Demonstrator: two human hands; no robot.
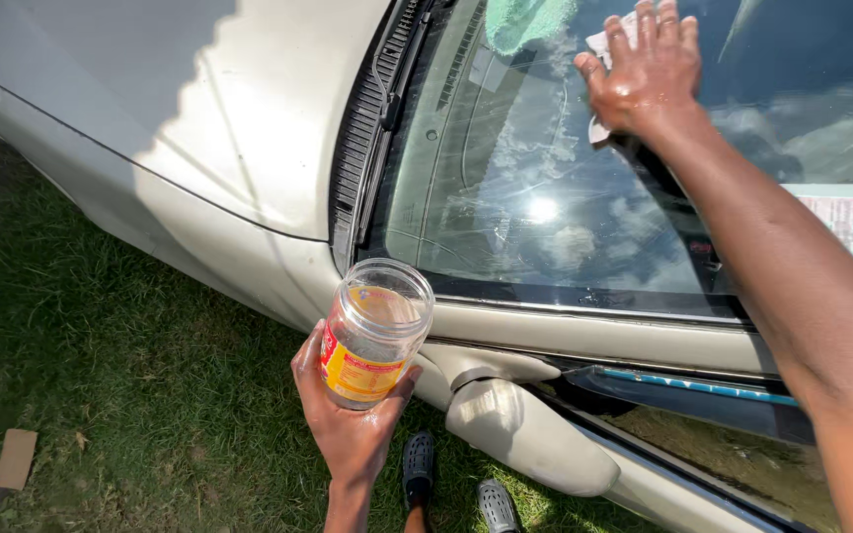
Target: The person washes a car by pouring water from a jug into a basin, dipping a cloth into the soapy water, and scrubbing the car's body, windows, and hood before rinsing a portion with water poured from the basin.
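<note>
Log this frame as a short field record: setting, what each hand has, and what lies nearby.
setting: outdoors, beside a beige car parked on grass
left hand: grip closed round an open clear plastic jar with a red and yellow label
right hand: pressed flat on a white cloth against the windshield
windshield state: smeared, reflecting sky and clouds
nearby: wiper, side mirror, dark clogs, cardboard scrap

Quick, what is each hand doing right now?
Left hand: closed around a clear open jar.
Right hand: open, flat, pressing a white cloth on the windshield.
</note>
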